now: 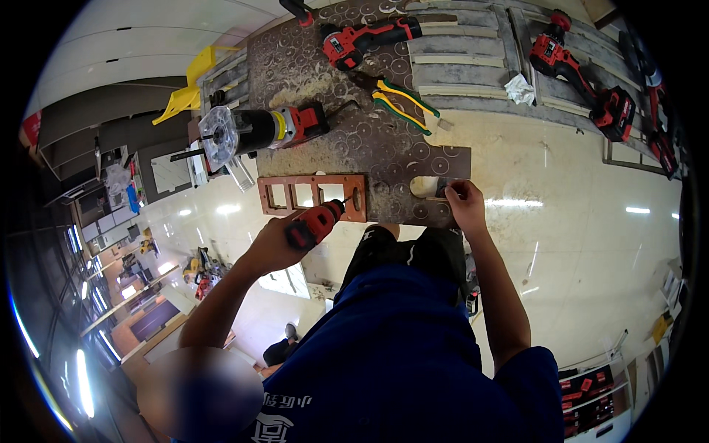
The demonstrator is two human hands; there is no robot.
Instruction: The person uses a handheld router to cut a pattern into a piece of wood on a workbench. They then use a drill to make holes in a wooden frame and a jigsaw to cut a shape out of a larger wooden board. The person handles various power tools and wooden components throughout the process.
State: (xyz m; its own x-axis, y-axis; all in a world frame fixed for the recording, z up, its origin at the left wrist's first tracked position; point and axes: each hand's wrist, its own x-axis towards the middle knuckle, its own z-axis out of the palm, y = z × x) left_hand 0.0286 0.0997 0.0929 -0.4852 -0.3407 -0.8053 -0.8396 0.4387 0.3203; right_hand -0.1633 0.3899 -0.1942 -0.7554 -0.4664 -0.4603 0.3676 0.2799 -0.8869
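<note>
Left of the middle, our left hand grips a red power drill, its tip at a brown holed frame. Our right hand curls by a slotted board; we can't tell its grip.

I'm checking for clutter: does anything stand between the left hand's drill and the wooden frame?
Nothing visible does: the red drill in the left hand points at the right end of the wooden frame. Whether they touch is unclear.

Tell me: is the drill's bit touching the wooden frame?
Cannot tell. The head view shows the bit overlapping the wooden frame near its right end, but not the tip's depth.
</note>
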